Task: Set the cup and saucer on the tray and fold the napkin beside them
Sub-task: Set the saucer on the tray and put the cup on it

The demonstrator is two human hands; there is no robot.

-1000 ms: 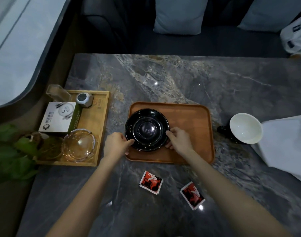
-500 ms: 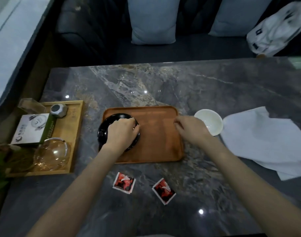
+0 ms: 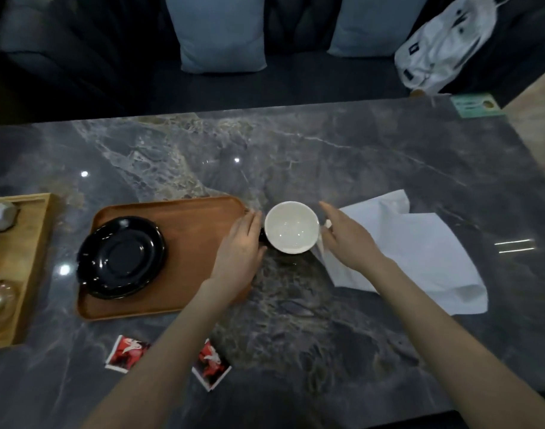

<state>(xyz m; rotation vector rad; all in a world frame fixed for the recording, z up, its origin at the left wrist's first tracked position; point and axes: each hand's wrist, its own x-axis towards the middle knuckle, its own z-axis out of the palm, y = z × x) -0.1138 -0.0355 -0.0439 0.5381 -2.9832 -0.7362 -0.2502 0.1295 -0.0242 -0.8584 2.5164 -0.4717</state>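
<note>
Surface: dark marble table [image 3: 373, 168], sofa beyond its far edge.
Tray [image 3: 178, 209]: wooden, left of centre; I see the black saucer [image 3: 121, 257] on its left half.
Cup [image 3: 291, 227]: white inside, upright on the table just right of the tray.
Left hand [image 3: 242, 246]: my fingers open, flat against the cup's left side.
Right hand [image 3: 347, 236]: open, at the cup's right side, gripping nothing.
Napkin [image 3: 419, 252]: unfolded, right of the cup, partly under my right hand.

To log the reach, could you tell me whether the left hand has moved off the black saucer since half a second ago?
Yes. The left hand has moved right, off the black saucer, across the brown wooden tray to its right edge.
</note>
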